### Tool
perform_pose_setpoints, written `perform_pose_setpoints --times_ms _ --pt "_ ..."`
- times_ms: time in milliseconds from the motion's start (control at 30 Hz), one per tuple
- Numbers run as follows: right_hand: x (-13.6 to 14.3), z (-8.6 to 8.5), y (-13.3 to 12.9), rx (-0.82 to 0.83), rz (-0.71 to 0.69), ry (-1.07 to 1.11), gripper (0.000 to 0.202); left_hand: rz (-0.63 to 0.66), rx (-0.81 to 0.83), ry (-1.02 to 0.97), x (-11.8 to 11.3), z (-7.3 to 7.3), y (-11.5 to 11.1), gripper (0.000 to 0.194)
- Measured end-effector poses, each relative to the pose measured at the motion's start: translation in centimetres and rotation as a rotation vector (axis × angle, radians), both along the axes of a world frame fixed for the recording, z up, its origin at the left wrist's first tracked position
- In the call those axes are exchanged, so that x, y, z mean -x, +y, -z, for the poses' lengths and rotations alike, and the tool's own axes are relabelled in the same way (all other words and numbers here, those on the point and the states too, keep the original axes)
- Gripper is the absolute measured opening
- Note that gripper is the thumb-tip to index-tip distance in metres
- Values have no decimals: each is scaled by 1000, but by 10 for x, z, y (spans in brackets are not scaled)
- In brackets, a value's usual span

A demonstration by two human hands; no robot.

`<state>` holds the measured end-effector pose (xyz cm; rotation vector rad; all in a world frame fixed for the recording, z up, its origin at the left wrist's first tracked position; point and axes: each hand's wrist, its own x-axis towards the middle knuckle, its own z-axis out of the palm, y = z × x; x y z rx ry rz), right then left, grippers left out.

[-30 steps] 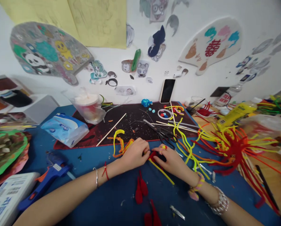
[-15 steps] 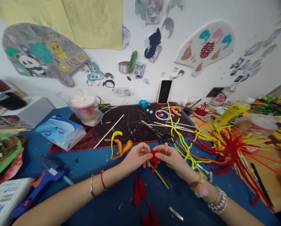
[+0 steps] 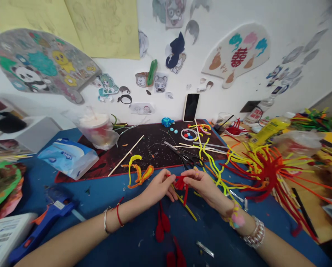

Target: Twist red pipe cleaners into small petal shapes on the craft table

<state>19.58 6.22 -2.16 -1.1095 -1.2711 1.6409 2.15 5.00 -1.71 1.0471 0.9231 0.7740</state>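
Over the blue table, both hands meet at a red fuzzy pipe cleaner (image 3: 179,183) bent into a small bundle, with one loose end hanging down. My right hand (image 3: 201,186) pinches the bundle between thumb and fingers. My left hand (image 3: 162,186) is closed at its left side, thumb and forefinger pinching a part of the red pipe cleaner that is mostly hidden. Below the hands lies a yellow pipe cleaner (image 3: 188,209). Red petal-shaped pieces (image 3: 162,224) rest nearer to me, with more red pieces (image 3: 177,256) at the bottom edge.
Scissors (image 3: 186,157) lie beyond my hands on a dark mat (image 3: 152,148). A large heap of red and yellow pipe cleaners (image 3: 270,174) spreads at the right. At the left are a blue glue gun (image 3: 55,209), a tissue pack (image 3: 68,157) and a bagged cup (image 3: 96,128). A metal clip (image 3: 205,249) lies in front.
My fingers have shifted slightly apart on the red pipe cleaner, showing more of the bundle between them. The loose end now hangs further right. The whole view has moved slightly.
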Motion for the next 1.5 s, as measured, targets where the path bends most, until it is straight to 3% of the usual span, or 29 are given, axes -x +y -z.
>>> perform_pose_setpoints --times_ms 167,367,600,967,1167,1267,1500 --pt "-1 -2 0 30 14 26 24 -72 -42 75 4 -6 2 32" --pt "-2 -3 0 5 9 3 23 -37 -57 78 6 -5 1 45" --pt "-1 -5 -1 -10 -47 -91 23 -13 -10 -91 3 1 -2 28" --pt "-2 -3 0 -99 21 -157 19 -29 138 -96 3 4 -4 25" --pt "0 -2 -2 -118 106 -191 20 72 123 -19 -4 0 -6 34" --pt "1 -2 -5 -107 111 -153 19 118 66 -1 -7 -1 -7 36" --pt "2 1 -7 -115 108 -127 16 172 101 -6 -11 5 -10 34"
